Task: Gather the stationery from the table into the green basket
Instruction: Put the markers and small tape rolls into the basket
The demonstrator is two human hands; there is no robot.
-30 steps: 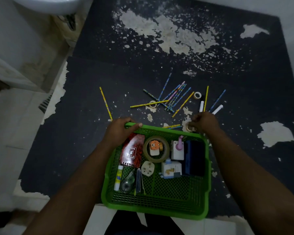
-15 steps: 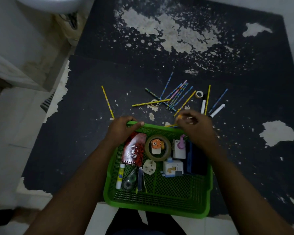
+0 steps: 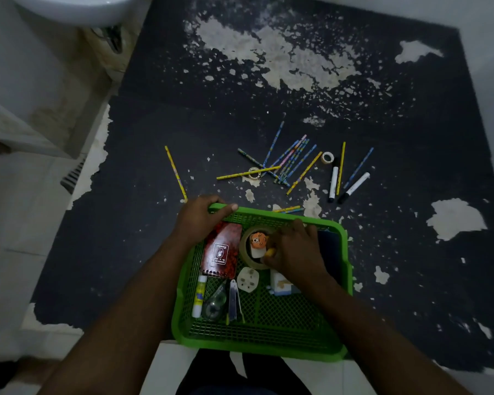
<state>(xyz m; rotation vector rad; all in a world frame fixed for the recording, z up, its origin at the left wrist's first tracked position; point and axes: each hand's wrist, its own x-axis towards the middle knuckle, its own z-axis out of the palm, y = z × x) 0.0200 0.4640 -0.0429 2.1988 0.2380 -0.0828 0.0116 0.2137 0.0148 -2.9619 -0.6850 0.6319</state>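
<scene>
Partly hidden under the right hand (image 3: pixel 295 252) is whatever fills the far right corner of the green basket (image 3: pixel 344 280); only a dark blue edge shows there, and I cannot tell what it is; a small yellow bit (image 3: pixel 270 252) peeks from the curled fingertips, pinched, too small to name.

Inside the basket, counted: one red notebook (image 3: pixel 221 250) at the far left, one big tape roll (image 3: pixel 247 252) beside it ringing an orange-topped eraser (image 3: pixel 258 243), one white plug (image 3: pixel 247 279), one glue stick (image 3: pixel 199 295) along the left wall, one correction-tape dispenser (image 3: pixel 215 305), one metal clip (image 3: pixel 233 299), one white and blue box (image 3: pixel 283 286) half covered by the wrist.

Beyond the basket on the dark table (image 3: pixel 126 223): two white markers (image 3: pixel 333 181), two small tape rings (image 3: pixel 327 157), one lone yellow pencil (image 3: pixel 176 173) off to the left, a tangled pile of pencils (image 3: pixel 288 159) too crossed to count, and two more pencil tips (image 3: pixel 288 209) just past the far rim.

The left hand (image 3: pixel 201 219) grips the basket's far left rim, thumb along the top, fingers wrapped over; the right forearm reaches in from the near right, palm down.
</scene>
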